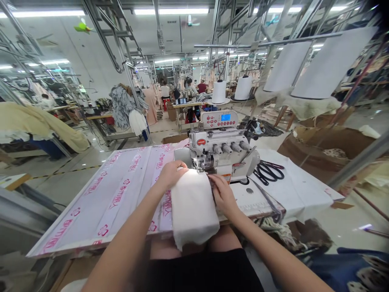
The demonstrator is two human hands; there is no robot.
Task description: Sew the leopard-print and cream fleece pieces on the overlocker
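Note:
A white cloth (195,205) lies under the needle area of a sewing machine (223,142) and hangs over the table's front edge toward the lap. My left hand (174,174) pinches the cloth's upper left corner, just left of the presser foot. On the other side, my right hand (222,194) has its fingers closed on the cloth's right edge, close to the foot. The machine's blue display is lit.
The table (121,194) extends left under printed plastic. Black-handled scissors (269,172) lie right of the machine. Thread cones (219,92) stand behind it. A large carton (328,150) is at the right, and yellow fabric (45,123) at the far left. People sit at the back.

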